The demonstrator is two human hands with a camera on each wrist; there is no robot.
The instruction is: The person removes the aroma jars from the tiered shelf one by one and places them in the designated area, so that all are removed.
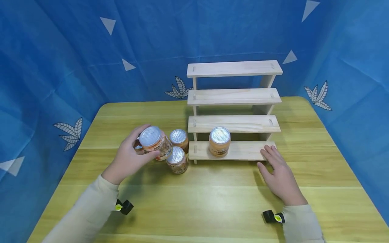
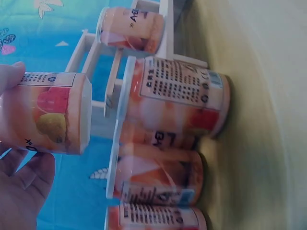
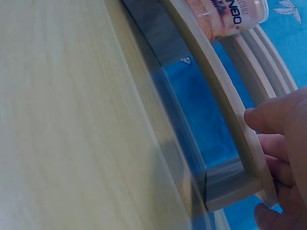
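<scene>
My left hand (image 1: pixel 129 155) grips an orange-and-pink printed can (image 1: pixel 156 142) with a silver top, thumb on the near side. That can is tilted and raised among similar cans on the table. Two of them, a front can (image 1: pixel 177 161) and a back can (image 1: pixel 179 138), stand just right of it; others are partly hidden by the hand. On the lowest step of a pale wooden four-step rack (image 1: pixel 234 124) stands another can (image 1: pixel 220 141). My right hand (image 1: pixel 281 175) rests at that step's right end, fingers extended over the board, thumb at its front edge (image 3: pixel 235 129).
The rack stands on a wood-grain table (image 1: pixel 212 209), toward the back right. Blue cloth (image 1: pixel 152 33) with white triangles and leaf prints hangs behind and along both sides. In the left wrist view, several standing cans (image 2: pixel 177 91) sit close together beside the rack.
</scene>
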